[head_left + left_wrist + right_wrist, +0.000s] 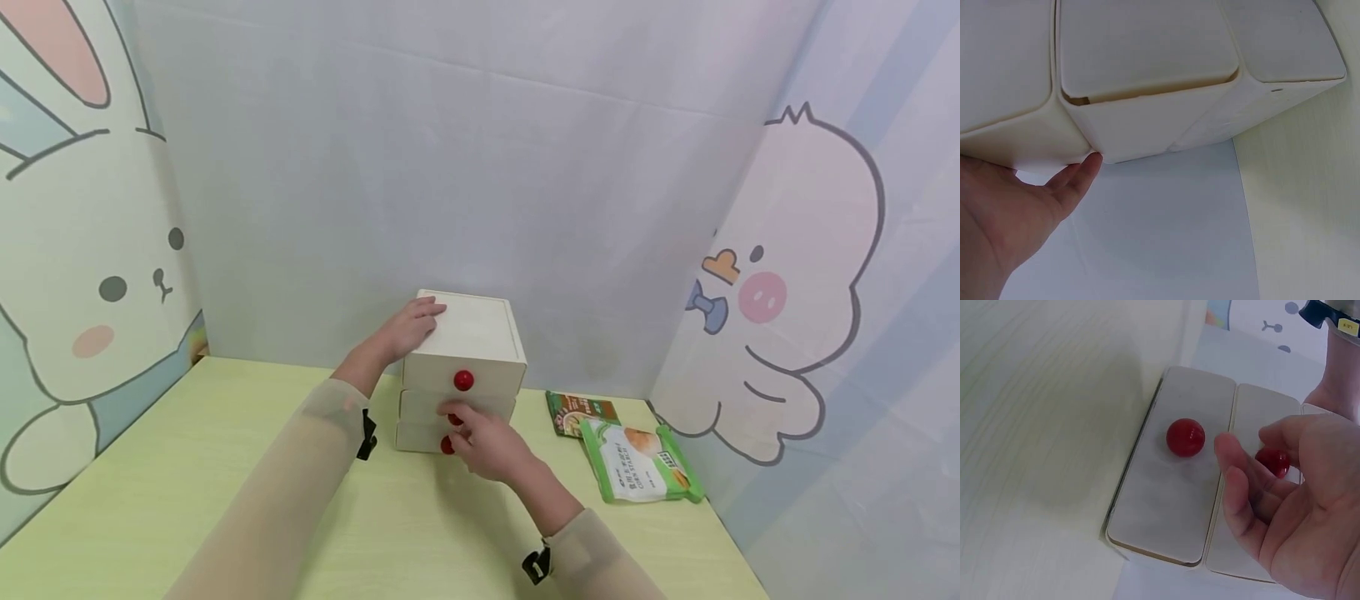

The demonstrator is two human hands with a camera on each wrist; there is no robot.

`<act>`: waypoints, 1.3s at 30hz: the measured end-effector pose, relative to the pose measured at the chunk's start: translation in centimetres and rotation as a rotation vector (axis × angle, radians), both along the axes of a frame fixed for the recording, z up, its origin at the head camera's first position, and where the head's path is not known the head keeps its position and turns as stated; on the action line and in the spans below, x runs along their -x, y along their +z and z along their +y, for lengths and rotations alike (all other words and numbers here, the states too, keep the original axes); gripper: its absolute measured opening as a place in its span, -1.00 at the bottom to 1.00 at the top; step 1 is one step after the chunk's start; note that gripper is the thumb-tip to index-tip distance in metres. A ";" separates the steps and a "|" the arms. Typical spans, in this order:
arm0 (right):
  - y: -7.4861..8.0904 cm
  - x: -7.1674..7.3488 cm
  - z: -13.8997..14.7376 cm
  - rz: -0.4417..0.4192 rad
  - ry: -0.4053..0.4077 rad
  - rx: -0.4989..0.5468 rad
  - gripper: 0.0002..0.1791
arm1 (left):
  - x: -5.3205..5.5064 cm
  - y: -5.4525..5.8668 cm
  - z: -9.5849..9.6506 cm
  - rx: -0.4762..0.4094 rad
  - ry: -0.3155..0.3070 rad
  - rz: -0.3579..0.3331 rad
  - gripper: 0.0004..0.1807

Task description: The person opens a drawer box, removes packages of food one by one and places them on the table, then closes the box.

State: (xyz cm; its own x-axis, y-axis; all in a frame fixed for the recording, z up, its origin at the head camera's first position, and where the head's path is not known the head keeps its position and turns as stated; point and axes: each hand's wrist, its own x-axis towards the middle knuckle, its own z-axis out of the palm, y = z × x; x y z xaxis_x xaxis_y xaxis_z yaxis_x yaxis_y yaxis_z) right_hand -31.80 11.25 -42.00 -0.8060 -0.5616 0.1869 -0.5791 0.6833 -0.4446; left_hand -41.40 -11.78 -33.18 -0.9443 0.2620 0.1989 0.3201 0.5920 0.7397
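Observation:
A white box of three stacked drawers [472,327], each with a round red knob, stands against the back curtain. My left hand [411,327] rests on its upper left edge, fingers lying on the top. In the left wrist view, that hand's fingertips [1092,161] touch the box's side near the seam between two tiers. My right hand [489,442] is at the front, its thumb and fingers curled around the middle red knob [1274,462]. The bottom red knob [1185,437] stands beside those fingers, and the top red knob [463,380] is above the hand.
On the right of the pale yellow-green table [225,467] lie a green-and-white corn starch packet [637,462] and a brown-and-green food packet [577,411] partly under it. Curtains [480,167] with cartoon animals enclose the back and sides.

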 end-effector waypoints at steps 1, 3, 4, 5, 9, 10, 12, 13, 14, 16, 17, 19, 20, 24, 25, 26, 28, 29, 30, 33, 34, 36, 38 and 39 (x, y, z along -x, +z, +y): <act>0.0 0.0 0.2 -0.031 0.017 0.001 -0.60 | 0.0 0.0 0.0 0.001 -0.001 0.001 -0.36; 0.0 0.1 0.4 -0.081 0.048 -0.012 -0.58 | 0.0 0.1 0.0 0.003 -0.003 0.004 -0.36; -0.1 0.1 0.5 -0.093 0.063 -0.029 -0.57 | 0.0 0.1 0.0 0.003 -0.004 0.003 -0.36; -0.2 0.1 0.6 -0.099 0.077 -0.049 -0.56 | 0.0 0.1 0.0 0.004 -0.004 0.004 -0.36; -0.8 0.1 0.6 -0.042 0.105 -0.144 -0.60 | -0.1 0.1 0.0 0.002 0.000 -0.004 -0.36; -1.0 0.1 0.6 -0.015 0.104 -0.173 -0.61 | -0.1 0.1 0.0 0.000 0.002 -0.006 -0.36; -1.3 0.3 0.5 0.030 0.097 -0.224 -0.63 | -0.2 0.1 0.1 0.002 0.004 -0.007 -0.36; -1.5 0.4 0.5 0.048 0.092 -0.250 -0.63 | -0.1 0.0 0.1 0.002 0.005 -0.009 -0.36; -1.7 0.5 0.5 0.057 0.088 -0.269 -0.62 | -0.1 0.0 0.1 0.001 0.006 -0.009 -0.36; -2.1 0.7 0.4 0.064 0.084 -0.290 -0.60 | -0.1 0.0 0.1 0.011 0.005 -0.002 -0.36; -2.3 0.9 0.4 0.064 0.084 -0.295 -0.60 | -0.1 0.0 0.1 0.014 0.003 0.000 -0.36; -2.7 1.3 0.2 0.057 0.085 -0.294 -0.60 | -0.1 0.2 0.1 0.017 0.001 0.000 -0.36; -2.8 1.4 0.1 0.048 0.086 -0.289 -0.60 | -0.1 0.2 0.1 0.021 -0.001 0.001 -0.36; -3.4 1.8 -0.3 0.040 0.087 -0.284 -0.64 | -0.2 0.5 0.0 0.046 -0.007 -0.003 -0.35; -3.5 1.9 -0.4 0.045 0.085 -0.282 -0.65 | -0.1 0.6 -0.1 0.057 -0.009 -0.003 -0.35; -3.6 1.9 -0.5 0.056 0.087 -0.275 -0.67 | -0.1 0.7 -0.1 0.065 -0.011 -0.003 -0.35; -3.6 1.9 -0.5 0.090 0.090 -0.265 -0.72 | -0.1 0.8 -0.1 0.085 -0.014 -0.004 -0.35; -3.6 1.9 -0.5 0.109 0.093 -0.260 -0.74 | -0.1 0.8 -0.1 0.091 -0.015 -0.005 -0.34; -3.6 1.8 -0.5 0.126 0.095 -0.255 -0.76 | -0.1 0.9 -0.1 0.099 -0.015 -0.007 -0.34; -3.5 1.7 -0.6 0.162 0.100 -0.246 -0.80 | -0.1 0.9 -0.2 0.109 -0.015 -0.013 -0.34; -3.5 1.6 -0.6 0.165 0.099 -0.244 -0.81 | 0.0 0.9 -0.2 0.109 -0.014 -0.015 -0.34; -3.4 1.5 -0.6 0.174 0.101 -0.243 -0.81 | 0.0 1.0 -0.2 0.111 -0.014 -0.020 -0.34; -3.4 1.5 -0.6 0.177 0.100 -0.241 -0.82 | 0.1 0.9 -0.1 0.113 -0.015 -0.021 -0.34; -3.4 1.4 -0.6 0.180 0.100 -0.240 -0.82 | 0.0 1.0 -0.1 0.114 -0.016 -0.022 -0.34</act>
State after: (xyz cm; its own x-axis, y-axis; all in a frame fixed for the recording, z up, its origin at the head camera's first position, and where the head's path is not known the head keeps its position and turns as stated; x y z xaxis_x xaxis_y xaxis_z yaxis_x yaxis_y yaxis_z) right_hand -33.24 10.60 -45.45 -0.7108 -0.6815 0.1744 -0.7033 0.6921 -0.1621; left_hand -41.44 -11.93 -32.17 -0.9436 0.2969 0.1466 0.3149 0.6675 0.6747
